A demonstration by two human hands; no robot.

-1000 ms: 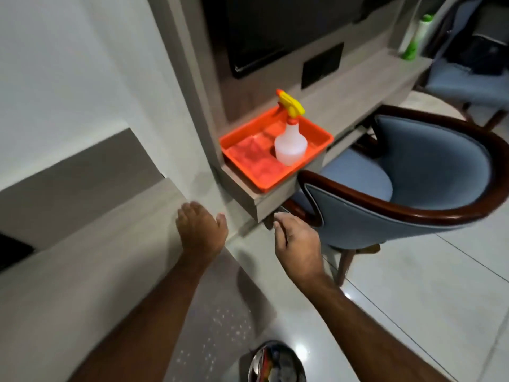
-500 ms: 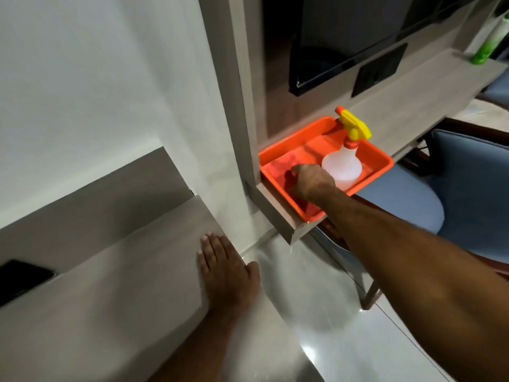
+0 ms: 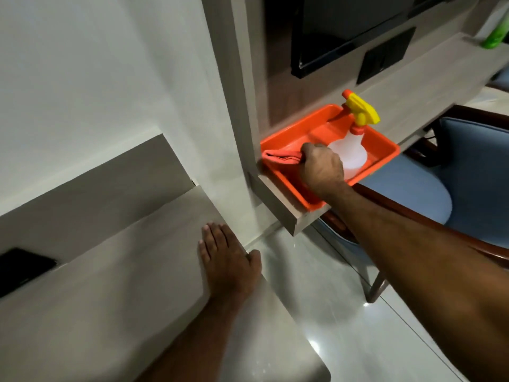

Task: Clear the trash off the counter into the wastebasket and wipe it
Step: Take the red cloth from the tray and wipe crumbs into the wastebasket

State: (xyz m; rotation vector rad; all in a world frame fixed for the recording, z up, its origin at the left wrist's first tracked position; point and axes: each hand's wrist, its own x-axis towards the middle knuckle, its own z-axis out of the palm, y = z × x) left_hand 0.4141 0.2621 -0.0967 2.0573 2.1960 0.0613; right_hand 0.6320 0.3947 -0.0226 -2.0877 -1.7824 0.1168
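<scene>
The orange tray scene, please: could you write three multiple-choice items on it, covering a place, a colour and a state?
1. Where does the spray bottle stand?
A. in the orange tray
B. on the chair
C. on the floor

2. What colour is the bottle's trigger?
A. green
B. yellow
C. black

3. What is the right hand doing?
A. resting flat
B. squeezing the trigger
C. gripping the cloth

Answers: 1 A, the bottle stands inside the tray's walls. 2 B, its trigger head is yellow. 3 C, the fingers close on the cloth, while the left hand lies flat on the counter.

White wall (image 3: 82, 64), glossy pale floor tiles (image 3: 344, 312), blue wood-framed chair (image 3: 468, 172), wall-mounted dark screen (image 3: 344, 28)
</scene>
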